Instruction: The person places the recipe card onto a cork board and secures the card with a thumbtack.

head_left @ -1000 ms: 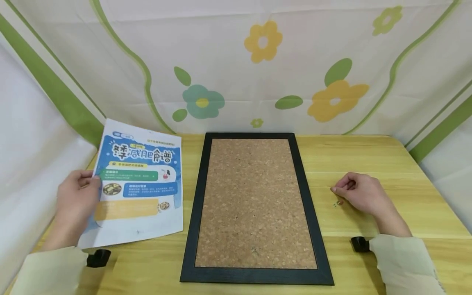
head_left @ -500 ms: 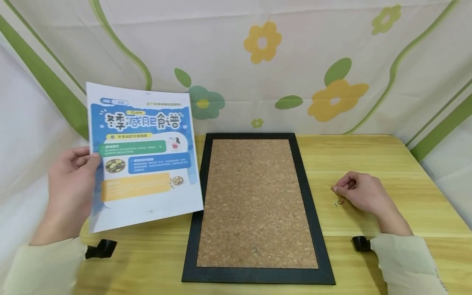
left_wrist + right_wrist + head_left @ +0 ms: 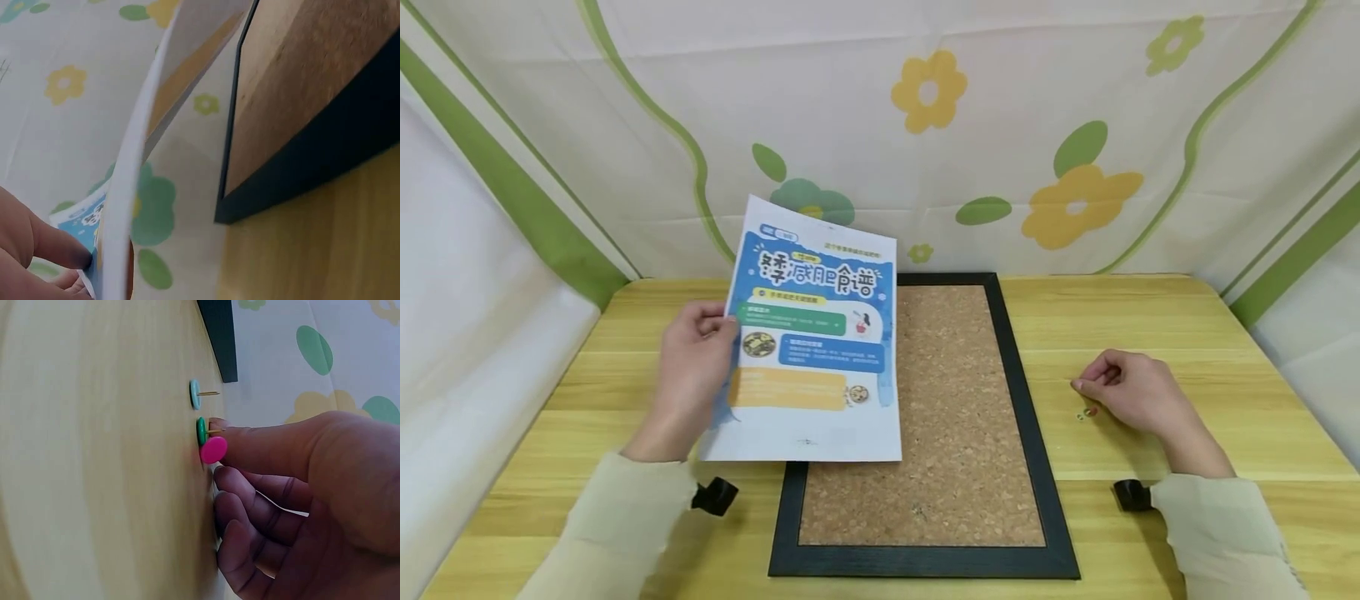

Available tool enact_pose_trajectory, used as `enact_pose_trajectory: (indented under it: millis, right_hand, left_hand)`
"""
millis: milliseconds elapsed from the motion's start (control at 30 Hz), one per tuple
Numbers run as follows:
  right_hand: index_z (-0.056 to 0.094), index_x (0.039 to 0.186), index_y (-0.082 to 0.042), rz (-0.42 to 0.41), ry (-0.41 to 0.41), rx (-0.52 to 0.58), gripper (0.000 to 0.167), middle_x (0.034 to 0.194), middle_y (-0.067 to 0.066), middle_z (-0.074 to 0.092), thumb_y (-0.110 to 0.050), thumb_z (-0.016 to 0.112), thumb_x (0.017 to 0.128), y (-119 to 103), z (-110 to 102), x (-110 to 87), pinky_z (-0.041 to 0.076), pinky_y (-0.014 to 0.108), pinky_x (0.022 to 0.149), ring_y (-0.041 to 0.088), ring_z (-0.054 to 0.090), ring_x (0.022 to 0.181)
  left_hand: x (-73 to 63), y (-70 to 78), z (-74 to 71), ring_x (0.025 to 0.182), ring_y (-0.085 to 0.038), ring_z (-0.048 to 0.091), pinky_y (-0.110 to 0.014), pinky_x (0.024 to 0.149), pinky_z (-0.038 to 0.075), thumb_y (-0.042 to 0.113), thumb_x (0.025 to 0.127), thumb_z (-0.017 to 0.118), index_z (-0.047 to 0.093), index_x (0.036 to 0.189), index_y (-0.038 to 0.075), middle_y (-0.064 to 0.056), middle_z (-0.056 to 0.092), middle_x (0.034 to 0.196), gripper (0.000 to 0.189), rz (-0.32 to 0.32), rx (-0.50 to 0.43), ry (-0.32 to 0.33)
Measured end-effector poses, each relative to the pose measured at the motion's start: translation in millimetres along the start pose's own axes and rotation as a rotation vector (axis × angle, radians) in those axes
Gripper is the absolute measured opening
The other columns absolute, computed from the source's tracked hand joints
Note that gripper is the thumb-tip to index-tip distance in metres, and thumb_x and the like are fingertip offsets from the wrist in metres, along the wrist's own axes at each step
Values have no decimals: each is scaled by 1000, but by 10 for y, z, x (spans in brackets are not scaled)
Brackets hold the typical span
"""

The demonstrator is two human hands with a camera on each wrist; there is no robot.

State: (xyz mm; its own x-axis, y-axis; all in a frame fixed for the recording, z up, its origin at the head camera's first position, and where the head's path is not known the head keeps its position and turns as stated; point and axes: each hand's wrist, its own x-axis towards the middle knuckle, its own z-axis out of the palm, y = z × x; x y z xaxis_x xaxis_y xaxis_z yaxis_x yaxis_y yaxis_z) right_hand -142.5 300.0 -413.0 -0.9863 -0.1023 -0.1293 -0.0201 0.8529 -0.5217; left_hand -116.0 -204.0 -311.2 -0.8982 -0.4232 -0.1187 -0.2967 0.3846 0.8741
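Note:
My left hand (image 3: pixel 700 354) pinches the left edge of a printed paper sheet (image 3: pixel 805 333) between thumb and fingers. Blue, green and orange text blocks cover its front. Tilted above the table, the sheet overlaps the left part of the cork board (image 3: pixel 958 417) in the head view. In the left wrist view the sheet (image 3: pixel 134 162) appears edge-on and slightly bowed. My right hand (image 3: pixel 1138 392) rests on the table right of the board, fingers loosely curled. Beside its thumb lie a pink thumbtack (image 3: pixel 214 450), a green thumbtack (image 3: pixel 200 431) and a light-blue thumbtack (image 3: pixel 195 395).
The board's black frame (image 3: pixel 925 560) lies flat on the wooden table (image 3: pixel 572 433). Behind the table hangs a white curtain (image 3: pixel 850 100) with flowers and green lines. Both sleeves carry a black wrist mount, one of them the left mount (image 3: pixel 715 496).
My left hand has lifted the sheet and carried it rightward from the table's left side to over the board's left part. The right hand stays in place by the thumbtacks.

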Motion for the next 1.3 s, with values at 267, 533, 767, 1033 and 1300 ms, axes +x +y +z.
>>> enact_pose_trajectory:
  millis: [267, 533, 767, 1033, 1300]
  right_hand:
    - [72, 97, -10, -11, 10, 8, 24, 75, -3, 73, -33, 74, 103, -18, -4, 24, 43, 30, 68, 17, 62, 71]
    - [72, 98, -10, -7, 6, 16, 25, 74, -3, 73, -34, 73, 103, -27, 4, 32, 44, 33, 71, 17, 63, 70]
    - [72, 98, -10, -1, 13, 19, 24, 75, -3, 73, -33, 74, 103, -38, 12, 22, 44, 31, 70, 17, 63, 70]
    - [72, 99, -9, -1, 13, 36, 24, 75, -2, 73, -32, 73, 103, -34, 6, 22, 44, 30, 67, 18, 64, 69]
    - [71, 101, -9, 6, 4, 42, 23, 76, -2, 73, -32, 73, 104, -41, 7, 19, 45, 29, 67, 18, 65, 70]
  left_hand:
    - [-55, -31, 373, 99, -22, 61, -26, 78, 48, 14, 111, 49, 58, 141, 1, -17, 69, 118, 34, 15, -11, -58]
    - [-107, -116, 667, 92, -25, 61, -31, 78, 47, 9, 109, 48, 60, 135, -1, -17, 65, 109, 30, 30, -5, -108]
    - [-154, -186, 790, 95, -29, 61, -35, 80, 48, 10, 109, 52, 57, 138, -1, -17, 62, 108, 31, 39, 38, -180]
    - [-223, -208, 838, 97, -30, 62, -35, 81, 49, 8, 108, 53, 57, 139, 0, -18, 63, 114, 31, 68, 98, -195]
    - [-298, -223, 877, 92, -29, 62, -31, 74, 47, 4, 107, 56, 59, 138, 0, -19, 64, 110, 31, 101, 118, -217]
